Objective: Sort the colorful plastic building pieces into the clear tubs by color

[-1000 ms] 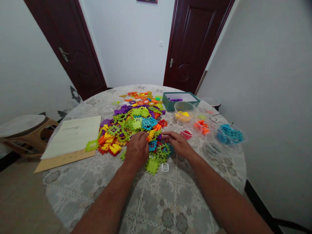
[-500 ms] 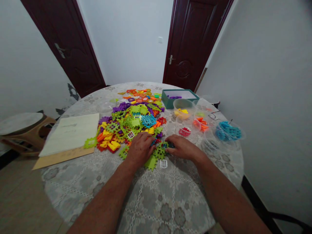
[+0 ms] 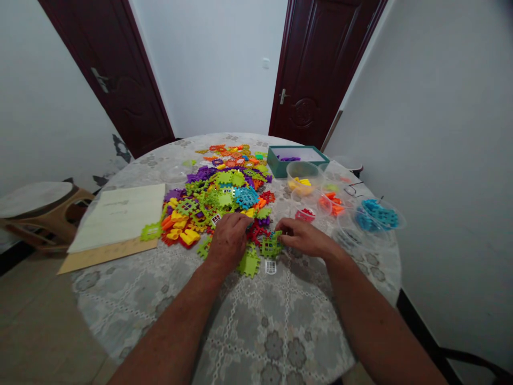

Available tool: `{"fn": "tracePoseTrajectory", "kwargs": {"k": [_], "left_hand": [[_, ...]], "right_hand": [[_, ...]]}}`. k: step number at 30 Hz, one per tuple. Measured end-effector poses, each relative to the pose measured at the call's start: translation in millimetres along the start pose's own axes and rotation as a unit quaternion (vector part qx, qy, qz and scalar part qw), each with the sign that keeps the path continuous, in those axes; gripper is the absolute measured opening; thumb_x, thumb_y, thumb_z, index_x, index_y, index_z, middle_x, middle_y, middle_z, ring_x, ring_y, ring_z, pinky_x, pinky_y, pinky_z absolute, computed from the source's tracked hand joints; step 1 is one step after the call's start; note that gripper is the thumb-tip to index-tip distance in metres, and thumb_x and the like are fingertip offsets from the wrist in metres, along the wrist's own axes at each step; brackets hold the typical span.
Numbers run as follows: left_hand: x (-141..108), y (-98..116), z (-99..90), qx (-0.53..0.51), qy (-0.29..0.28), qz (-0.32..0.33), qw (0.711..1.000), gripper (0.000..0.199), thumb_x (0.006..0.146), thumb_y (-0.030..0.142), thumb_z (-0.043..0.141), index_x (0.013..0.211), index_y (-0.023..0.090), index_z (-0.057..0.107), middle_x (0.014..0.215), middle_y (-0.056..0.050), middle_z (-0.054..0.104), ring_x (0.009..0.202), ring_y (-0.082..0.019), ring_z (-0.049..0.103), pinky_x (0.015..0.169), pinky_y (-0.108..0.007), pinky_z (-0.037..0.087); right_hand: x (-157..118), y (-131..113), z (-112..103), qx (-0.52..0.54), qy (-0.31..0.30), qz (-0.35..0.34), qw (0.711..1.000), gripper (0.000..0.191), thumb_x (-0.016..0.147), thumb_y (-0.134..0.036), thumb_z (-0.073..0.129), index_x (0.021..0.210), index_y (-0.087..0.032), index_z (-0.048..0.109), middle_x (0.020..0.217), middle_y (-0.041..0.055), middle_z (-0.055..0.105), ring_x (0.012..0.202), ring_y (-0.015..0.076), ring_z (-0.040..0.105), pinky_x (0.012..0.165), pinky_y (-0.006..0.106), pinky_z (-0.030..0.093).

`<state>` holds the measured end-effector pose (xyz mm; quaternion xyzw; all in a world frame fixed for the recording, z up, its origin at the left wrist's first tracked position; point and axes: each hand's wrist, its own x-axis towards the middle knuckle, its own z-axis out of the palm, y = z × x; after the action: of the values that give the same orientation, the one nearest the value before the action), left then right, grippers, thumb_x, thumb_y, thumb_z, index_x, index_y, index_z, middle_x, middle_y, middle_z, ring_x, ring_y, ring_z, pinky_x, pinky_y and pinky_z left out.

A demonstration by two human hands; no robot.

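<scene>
My left hand point(image 3: 230, 238) rests at the near edge of a heap of plastic building pieces point(image 3: 200, 200) in green, purple, yellow, orange and blue. Its fingers are curled, and what they hold, if anything, is hidden. To the right, my right hand point(image 3: 304, 236) has thumb and fingers closed at the edge of a green lattice building piece point(image 3: 271, 245). Red pieces point(image 3: 257, 231) lie between the hands. Nearer me are a flat green piece point(image 3: 249, 262) and a white window-shaped piece point(image 3: 271, 267) on the tablecloth.
Clear plastic bowls hold yellow pieces point(image 3: 300, 185), orange pieces point(image 3: 331, 203), pink pieces point(image 3: 305, 215) and blue pieces point(image 3: 379, 215) on the right. Behind them stands a green box point(image 3: 277, 167) with purple pieces. Paper sheets point(image 3: 116, 216) lie at left on the round table point(image 3: 240, 331).
My right hand has drawn slightly back, its fingers now closer together at the green lattice piece. My left hand has shifted slightly left and up, uncovering more red pieces.
</scene>
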<state>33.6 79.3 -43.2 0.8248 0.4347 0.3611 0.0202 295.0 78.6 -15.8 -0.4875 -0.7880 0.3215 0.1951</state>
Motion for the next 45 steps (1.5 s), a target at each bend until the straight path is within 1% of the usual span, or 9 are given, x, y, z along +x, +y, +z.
{"fn": "tracePoseTrajectory", "kwargs": {"k": [3, 7, 11, 17, 21, 25, 29, 35, 45], "left_hand": [[-0.4, -2.6, 0.5, -0.006, 0.011, -0.006, 1.000, 0.034, 0.093, 0.004, 0.051, 0.117, 0.019, 0.071, 0.113, -0.010, 0.072, 0.113, -0.027, 0.061, 0.104, -0.043, 0.050], [-0.1, -7.6, 0.0, 0.013, 0.010, -0.017, 1.000, 0.030, 0.096, 0.007, 0.052, 0.115, 0.020, 0.071, 0.110, -0.010, 0.073, 0.109, -0.027, 0.062, 0.100, -0.044, 0.050], [0.8, -15.9, -0.4, 0.043, 0.022, -0.026, 0.998, 0.024, 0.098, 0.013, 0.055, 0.111, 0.019, 0.073, 0.109, -0.012, 0.072, 0.105, -0.028, 0.062, 0.095, -0.045, 0.051], [-0.8, -27.1, 5.8, 0.094, 0.016, -0.037, 0.995, 0.025, 0.097, 0.022, 0.059, 0.118, 0.021, 0.074, 0.114, -0.013, 0.070, 0.107, -0.031, 0.062, 0.097, -0.048, 0.051], [-1.3, -26.9, 7.7, 0.105, 0.015, -0.029, 0.994, 0.028, 0.098, 0.024, 0.059, 0.123, 0.020, 0.071, 0.120, -0.015, 0.069, 0.112, -0.032, 0.062, 0.100, -0.050, 0.051], [-0.5, -24.1, 7.0, 0.106, 0.031, -0.025, 0.994, 0.031, 0.098, 0.025, 0.059, 0.127, 0.020, 0.069, 0.125, -0.015, 0.068, 0.117, -0.034, 0.062, 0.103, -0.052, 0.050], [0.0, -24.2, 7.6, 0.104, 0.025, -0.025, 0.994, 0.030, 0.097, 0.025, 0.060, 0.125, 0.020, 0.069, 0.122, -0.016, 0.068, 0.114, -0.036, 0.062, 0.100, -0.056, 0.052], [1.4, -25.4, 8.7, 0.054, 0.048, -0.022, 0.997, 0.027, 0.095, 0.025, 0.061, 0.121, 0.027, 0.069, 0.120, -0.014, 0.069, 0.112, -0.037, 0.064, 0.099, -0.058, 0.053], [0.6, -15.5, 4.0, 0.056, 0.047, -0.015, 0.997, 0.021, 0.098, 0.020, 0.059, 0.118, 0.020, 0.067, 0.113, -0.012, 0.071, 0.109, -0.030, 0.063, 0.100, -0.050, 0.052]], "right_hand": [[-2.8, -7.7, 5.7, -0.012, -0.052, -0.005, 0.999, 0.024, 0.091, -0.022, 0.065, 0.114, -0.022, 0.072, 0.078, -0.0031, 0.066, 0.069, 0.0142, 0.058, 0.065, 0.025, 0.039], [-1.6, -15.4, 17.6, -0.076, -0.029, 0.006, 0.997, 0.020, 0.089, -0.018, 0.067, 0.108, -0.021, 0.072, 0.083, -0.0003, 0.069, 0.074, 0.0153, 0.059, 0.066, 0.025, 0.037], [2.4, -18.2, 22.9, -0.097, -0.007, 0.018, 0.995, 0.018, 0.090, -0.019, 0.068, 0.108, -0.020, 0.069, 0.087, 0.0008, 0.069, 0.077, 0.0157, 0.059, 0.068, 0.025, 0.037], [8.3, -15.4, 30.3, -0.128, 0.017, 0.001, 0.992, 0.021, 0.088, -0.018, 0.070, 0.108, -0.021, 0.070, 0.098, 0.0044, 0.069, 0.088, 0.0191, 0.061, 0.080, 0.029, 0.042], [10.6, -11.4, 35.2, -0.154, 0.034, -0.001, 0.987, 0.015, 0.090, -0.019, 0.066, 0.105, -0.020, 0.068, 0.105, 0.0075, 0.068, 0.097, 0.0214, 0.061, 0.085, 0.031, 0.043], [11.6, -8.4, 36.2, -0.174, 0.035, 0.002, 0.984, 0.015, 0.090, -0.019, 0.062, 0.104, -0.019, 0.066, 0.105, 0.0071, 0.065, 0.093, 0.0199, 0.060, 0.082, 0.030, 0.042], [12.0, -8.8, 37.0, -0.186, 0.027, -0.002, 0.982, 0.013, 0.092, -0.024, 0.063, 0.104, -0.020, 0.065, 0.102, 0.0064, 0.067, 0.091, 0.0198, 0.060, 0.078, 0.030, 0.040], [11.7, -11.0, 38.6, -0.215, 0.023, -0.002, 0.976, 0.013, 0.093, -0.024, 0.061, 0.103, -0.019, 0.066, 0.105, 0.0085, 0.070, 0.091, 0.0206, 0.061, 0.078, 0.030, 0.039], [7.3, -10.8, 26.5, -0.138, -0.009, -0.036, 0.990, 0.012, 0.089, -0.019, 0.073, 0.101, -0.019, 0.069, 0.099, 0.0057, 0.070, 0.089, 0.0194, 0.061, 0.079, 0.030, 0.041]]}}
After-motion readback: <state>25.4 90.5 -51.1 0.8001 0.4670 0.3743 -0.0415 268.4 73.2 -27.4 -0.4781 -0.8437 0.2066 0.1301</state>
